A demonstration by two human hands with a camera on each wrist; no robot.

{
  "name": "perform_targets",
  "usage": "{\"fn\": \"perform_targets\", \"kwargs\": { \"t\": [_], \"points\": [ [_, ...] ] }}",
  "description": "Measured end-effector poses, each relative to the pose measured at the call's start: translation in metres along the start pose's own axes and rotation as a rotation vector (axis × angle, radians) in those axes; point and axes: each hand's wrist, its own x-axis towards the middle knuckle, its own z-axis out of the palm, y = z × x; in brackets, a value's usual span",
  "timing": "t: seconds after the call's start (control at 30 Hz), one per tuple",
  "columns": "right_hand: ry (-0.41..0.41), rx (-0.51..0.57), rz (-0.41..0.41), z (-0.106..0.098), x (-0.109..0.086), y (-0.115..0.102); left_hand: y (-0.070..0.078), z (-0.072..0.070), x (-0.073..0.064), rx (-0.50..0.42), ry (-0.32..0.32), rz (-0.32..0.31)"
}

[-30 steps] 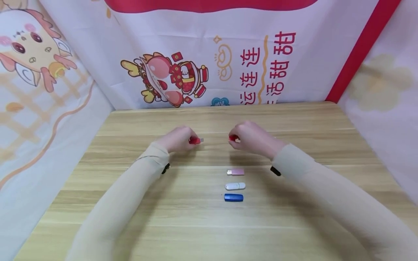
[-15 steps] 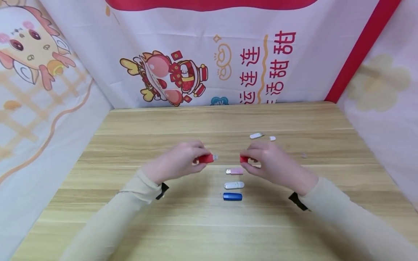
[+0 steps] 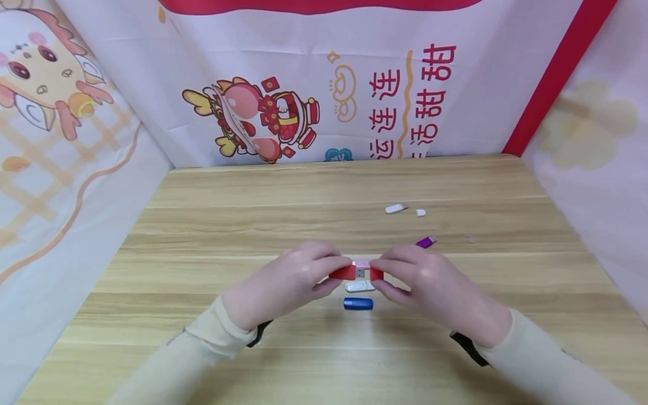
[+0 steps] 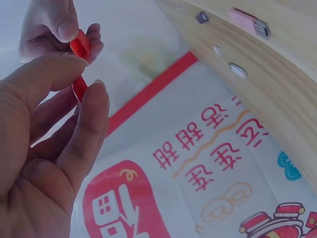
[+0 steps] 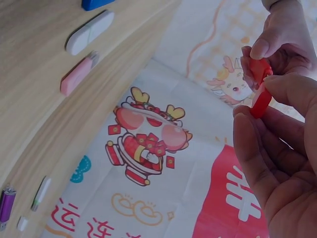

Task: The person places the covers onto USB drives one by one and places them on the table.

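My left hand (image 3: 293, 278) pinches a red USB flash drive (image 3: 344, 273) between thumb and fingers, its metal plug (image 3: 360, 273) pointing right. Facing that plug, a red cap (image 3: 376, 274) is pinched in my right hand (image 3: 437, 287). Plug and cap lie very close; whether they touch cannot be told. Both are raised above the table in the wrist views, where the cap (image 5: 260, 101) shows in front of the red drive (image 5: 258, 71). Below the hands lie a pink USB drive (image 3: 362, 264), partly hidden, a white one (image 3: 358, 287) and a blue one (image 3: 358, 304).
Farther back on the wooden table (image 3: 243, 197) lie an uncapped white USB drive (image 3: 395, 208) and a small white cap (image 3: 421, 212). A purple USB drive (image 3: 426, 242) sits just beyond the right hand, with a small clear cap (image 3: 469, 239) to its right. Printed cloth hangs behind.
Both hands have come nearer to me and the red drive's plug has closed in on the cap. The white drive, white cap, clear cap and purple drive have come out from behind the right hand.
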Motion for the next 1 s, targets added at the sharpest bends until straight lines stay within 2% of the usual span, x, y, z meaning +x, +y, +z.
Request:
{"fn": "perform_targets", "kwargs": {
  "t": [0.13, 0.27, 0.53, 0.8, 1.0],
  "points": [
    [0.019, 0.004, -0.002, -0.002, -0.002, -0.006, 0.007, 0.000, 0.001, -0.004, 0.036, 0.032],
    [0.043, -0.001, -0.009, -0.004, -0.002, -0.010, 0.011, 0.001, 0.001, -0.010, 0.041, 0.039],
    [-0.002, -0.011, 0.052, -0.008, -0.004, -0.016, 0.014, 0.000, 0.001, 0.002, 0.030, 0.040],
    [0.059, -0.003, -0.019, -0.006, -0.001, -0.020, 0.016, 0.001, 0.001, -0.002, 0.058, 0.045],
    [0.063, 0.015, -0.023, -0.004, -0.002, -0.023, 0.019, 0.001, 0.002, 0.003, 0.072, 0.055]
  ]
}}
